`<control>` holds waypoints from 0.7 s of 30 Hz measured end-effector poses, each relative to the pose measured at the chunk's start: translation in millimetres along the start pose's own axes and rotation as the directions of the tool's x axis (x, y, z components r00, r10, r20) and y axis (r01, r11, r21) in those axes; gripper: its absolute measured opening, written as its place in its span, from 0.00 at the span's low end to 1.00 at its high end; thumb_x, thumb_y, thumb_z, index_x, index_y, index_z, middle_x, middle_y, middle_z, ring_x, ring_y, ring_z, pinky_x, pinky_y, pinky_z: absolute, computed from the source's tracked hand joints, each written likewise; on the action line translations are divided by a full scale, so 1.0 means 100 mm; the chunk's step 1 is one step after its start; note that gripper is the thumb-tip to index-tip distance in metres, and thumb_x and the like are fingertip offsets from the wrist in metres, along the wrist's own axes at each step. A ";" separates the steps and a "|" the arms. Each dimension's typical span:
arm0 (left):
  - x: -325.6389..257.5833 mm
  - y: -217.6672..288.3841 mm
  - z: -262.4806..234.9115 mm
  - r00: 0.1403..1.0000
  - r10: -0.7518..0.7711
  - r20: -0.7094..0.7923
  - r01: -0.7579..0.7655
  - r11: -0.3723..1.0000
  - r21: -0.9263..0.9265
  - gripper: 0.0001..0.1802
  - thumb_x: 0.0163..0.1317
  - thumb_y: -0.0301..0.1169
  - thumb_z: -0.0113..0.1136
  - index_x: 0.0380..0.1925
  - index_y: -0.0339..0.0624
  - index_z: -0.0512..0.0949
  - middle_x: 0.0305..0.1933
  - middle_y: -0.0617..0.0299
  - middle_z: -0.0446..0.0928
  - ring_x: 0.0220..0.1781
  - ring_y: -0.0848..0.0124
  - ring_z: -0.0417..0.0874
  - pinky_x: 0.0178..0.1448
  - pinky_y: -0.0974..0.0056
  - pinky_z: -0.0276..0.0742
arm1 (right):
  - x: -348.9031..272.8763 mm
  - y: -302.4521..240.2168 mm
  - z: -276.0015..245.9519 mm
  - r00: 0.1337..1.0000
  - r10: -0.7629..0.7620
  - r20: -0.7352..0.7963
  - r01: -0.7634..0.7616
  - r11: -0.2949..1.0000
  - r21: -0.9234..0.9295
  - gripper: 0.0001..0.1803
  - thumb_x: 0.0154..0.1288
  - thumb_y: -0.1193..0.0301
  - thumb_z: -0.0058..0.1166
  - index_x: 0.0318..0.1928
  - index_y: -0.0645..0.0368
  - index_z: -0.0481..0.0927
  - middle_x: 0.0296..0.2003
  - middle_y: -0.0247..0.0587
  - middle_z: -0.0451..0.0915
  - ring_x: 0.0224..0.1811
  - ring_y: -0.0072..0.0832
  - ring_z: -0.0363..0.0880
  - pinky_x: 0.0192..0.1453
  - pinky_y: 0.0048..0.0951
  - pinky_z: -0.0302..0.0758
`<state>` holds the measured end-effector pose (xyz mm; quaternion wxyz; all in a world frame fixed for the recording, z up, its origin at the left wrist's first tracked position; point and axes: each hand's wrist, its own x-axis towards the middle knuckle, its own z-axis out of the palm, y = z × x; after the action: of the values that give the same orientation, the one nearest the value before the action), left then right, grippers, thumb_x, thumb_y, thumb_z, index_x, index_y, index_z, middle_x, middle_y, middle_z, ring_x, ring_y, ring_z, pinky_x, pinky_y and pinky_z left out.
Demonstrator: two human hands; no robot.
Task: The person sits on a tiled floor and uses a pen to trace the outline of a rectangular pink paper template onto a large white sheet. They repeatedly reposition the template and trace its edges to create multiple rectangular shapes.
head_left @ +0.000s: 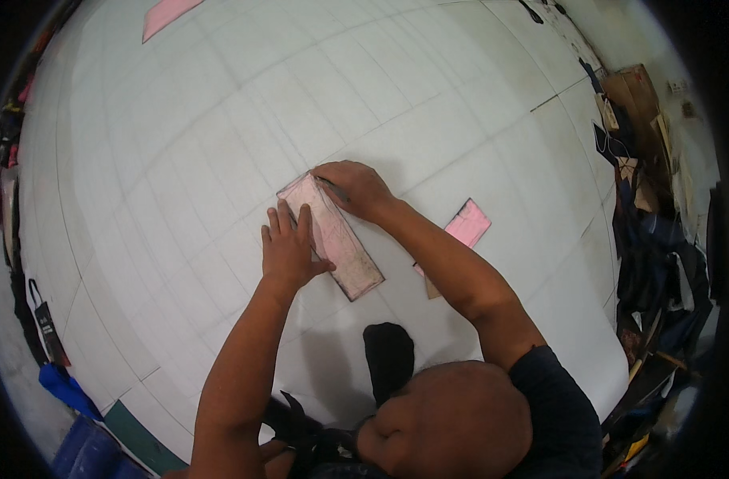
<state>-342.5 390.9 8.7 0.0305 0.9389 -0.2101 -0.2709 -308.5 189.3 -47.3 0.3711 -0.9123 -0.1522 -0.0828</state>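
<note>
A long pale-pink rectangular template (342, 249) with dark edges lies aslant on a broad white sheet (221, 160) marked with faint grey lines. My left hand (289, 249) presses on it, fingers spread over its left edge and thumb on its face. At the template's far end, my right hand (358, 190) is closed around a thin dark pencil-like stick (332, 189). Its tip, near the far right corner, is hidden by the fingers. A smaller bright pink strip (467, 224) lies to the right, partly covered by my right forearm.
Another pink piece (169, 16) rests at the far left. Dark cloth (656, 275) and brown cardboard (636, 96) are heaped along the right edge. A blue cloth (69, 389) and a dark green piece (141, 437) lie at the near left. A black-socked foot (388, 355) is close to the template.
</note>
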 end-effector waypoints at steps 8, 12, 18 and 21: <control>0.01 0.00 0.00 1.000 -0.021 0.023 0.022 1.000 -0.015 0.72 0.41 0.56 0.85 0.81 0.45 0.52 0.83 0.32 0.45 0.85 0.34 0.47 0.82 0.38 0.55 | -0.70 -0.18 -0.37 0.986 -0.044 0.163 0.042 0.999 0.016 0.11 0.68 0.67 0.63 0.49 0.55 0.84 0.45 0.41 0.85 0.47 0.43 0.83 0.52 0.42 0.78; -0.02 -0.03 -0.02 0.999 -0.031 0.017 0.032 0.999 -0.016 0.72 0.40 0.55 0.86 0.80 0.44 0.52 0.83 0.31 0.46 0.84 0.33 0.48 0.82 0.38 0.56 | -0.48 -0.17 -0.31 0.992 0.118 0.051 -0.126 0.967 0.221 0.13 0.72 0.64 0.60 0.50 0.56 0.83 0.47 0.42 0.85 0.49 0.43 0.84 0.54 0.42 0.79; 0.01 0.01 0.03 1.000 0.013 -0.007 -0.014 1.000 -0.026 0.70 0.41 0.55 0.86 0.79 0.44 0.53 0.82 0.31 0.46 0.84 0.32 0.49 0.81 0.36 0.56 | 0.08 0.00 -0.10 0.975 0.219 0.031 -0.220 0.948 0.228 0.13 0.74 0.65 0.57 0.54 0.55 0.84 0.51 0.39 0.86 0.51 0.41 0.85 0.56 0.38 0.82; 0.00 -0.01 0.01 1.000 -0.001 0.008 0.001 1.000 -0.020 0.70 0.42 0.55 0.85 0.79 0.44 0.53 0.82 0.32 0.46 0.84 0.32 0.48 0.81 0.36 0.56 | 0.14 0.00 -0.05 0.978 0.190 0.081 -0.201 0.965 0.166 0.13 0.74 0.66 0.57 0.54 0.55 0.84 0.51 0.38 0.86 0.51 0.40 0.85 0.55 0.38 0.82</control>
<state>-343.1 392.0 7.6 0.0391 0.9376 -0.2071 -0.2767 -295.2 188.3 -39.9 0.4502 -0.8893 -0.0798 -0.0025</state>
